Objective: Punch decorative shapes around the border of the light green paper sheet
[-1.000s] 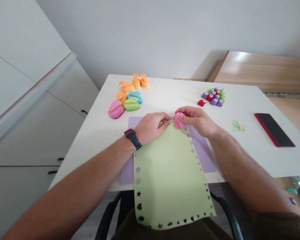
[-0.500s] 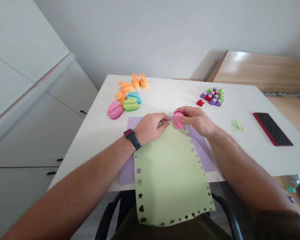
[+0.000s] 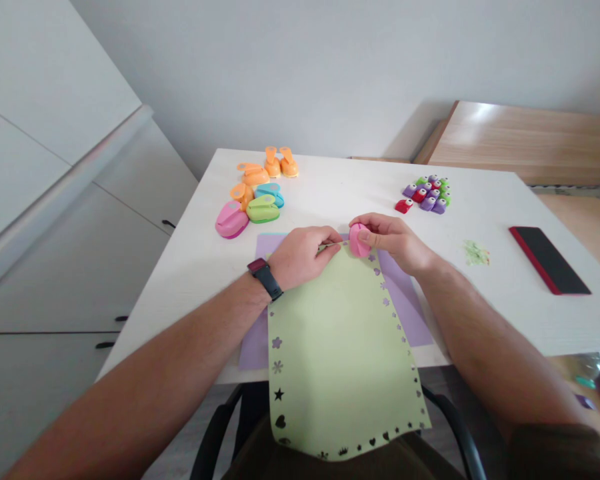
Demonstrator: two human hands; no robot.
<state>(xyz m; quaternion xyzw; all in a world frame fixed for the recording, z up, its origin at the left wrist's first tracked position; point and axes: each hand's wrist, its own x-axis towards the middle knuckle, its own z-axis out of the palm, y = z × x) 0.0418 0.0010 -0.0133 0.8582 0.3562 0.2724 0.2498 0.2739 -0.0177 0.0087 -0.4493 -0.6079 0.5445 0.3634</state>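
A light green sheet of paper slopes from the table down over its front edge, with stars, hearts and flowers cut along its sides. My left hand pinches the far edge of this sheet between thumb and fingers. Just to the right, my right hand grips a pink craft punch at the same edge, thumb on its front. Whether the paper lies inside the punch's slot is hidden. Purple paper is beneath the green sheet.
Larger punches, among them a pink one and a green one, stand at the back left. Several small punches cluster at the back right. Green paper bits and a black-and-red phone-like object lie on the white table.
The near end of the green sheet has shifted slightly downward. Both hands keep their grip at the far edge; the whole view has moved a little.
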